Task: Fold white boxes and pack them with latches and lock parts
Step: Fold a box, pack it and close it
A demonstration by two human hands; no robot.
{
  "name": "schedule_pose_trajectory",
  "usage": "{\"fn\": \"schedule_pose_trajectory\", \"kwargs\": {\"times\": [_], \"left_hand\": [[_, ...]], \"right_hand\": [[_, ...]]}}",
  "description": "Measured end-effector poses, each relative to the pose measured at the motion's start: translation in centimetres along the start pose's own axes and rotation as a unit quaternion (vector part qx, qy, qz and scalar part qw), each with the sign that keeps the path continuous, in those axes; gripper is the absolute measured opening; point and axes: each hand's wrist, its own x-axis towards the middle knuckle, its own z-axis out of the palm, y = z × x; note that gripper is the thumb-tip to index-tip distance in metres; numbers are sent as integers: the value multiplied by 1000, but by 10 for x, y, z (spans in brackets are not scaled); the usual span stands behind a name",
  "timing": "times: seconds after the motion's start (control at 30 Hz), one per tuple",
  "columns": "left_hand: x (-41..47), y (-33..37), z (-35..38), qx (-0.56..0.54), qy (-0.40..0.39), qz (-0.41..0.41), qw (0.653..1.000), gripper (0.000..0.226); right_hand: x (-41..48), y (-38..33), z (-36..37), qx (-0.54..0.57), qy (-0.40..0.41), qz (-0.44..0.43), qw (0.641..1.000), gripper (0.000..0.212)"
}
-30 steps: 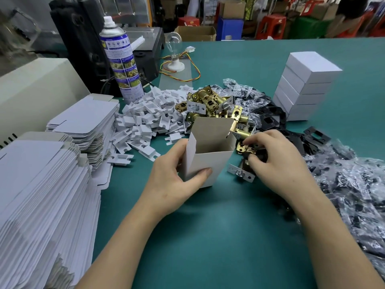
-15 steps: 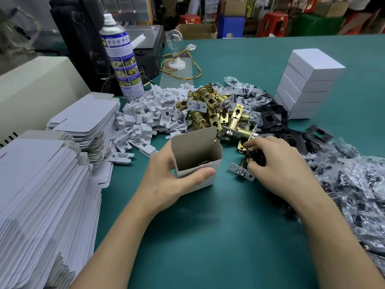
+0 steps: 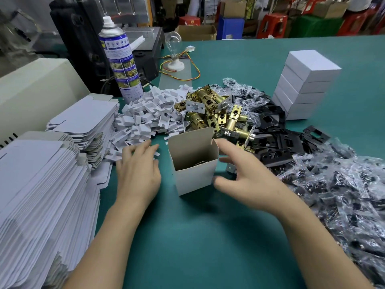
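While both hands are close beside it, a small white box (image 3: pixel 195 176) stands upright in the middle of the picture on the green table (image 3: pixel 187 236). Its top flap is up and its mouth is open. Something shiny lies inside, too hidden to name.

The left hand (image 3: pixel 137 170) is just left of the box. It is flat with fingers spread wide and holds nothing. Its fingertips reach the edge of a heap of little white card pieces (image 3: pixel 150 113).

The right hand (image 3: pixel 243 178) is just right of the box, wide too, and holds nothing. I cannot tell if it touches the box.

Behind the box is a pile of gold latches (image 3: pixel 214 113). Black plates (image 3: pixel 270 140) lie to their right, and little clear bags (image 3: pixel 343 195) fill the right side. Closed white boxes (image 3: pixel 306 84) are stacked in the upper right. Flat unfolded boxes (image 3: pixel 41 195) are piled on the left. A spray can (image 3: pixel 120 59) stands in the upper left.
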Motion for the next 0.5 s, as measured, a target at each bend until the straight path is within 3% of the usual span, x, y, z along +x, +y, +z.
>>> {"fn": "schedule_pose_trajectory", "kwargs": {"times": [0.07,0.2,0.33,0.4,0.5], "left_hand": [[-2,-1,-1,14,19,1,1000,34],[-2,-4,-6,-2,52,17,999,37],[1,-2,-9,-19,34,5,999,34],[4,1,-9,-109,69,5,992,37],[6,5,-12,-297,127,9,946,33]], "right_hand": [[-1,-2,3,30,-24,-9,999,49],[0,-1,3,42,9,-11,999,30],[2,2,0,35,35,-10,999,30],[2,3,0,42,50,-15,998,29],[2,6,-1,34,80,-15,996,27]]}}
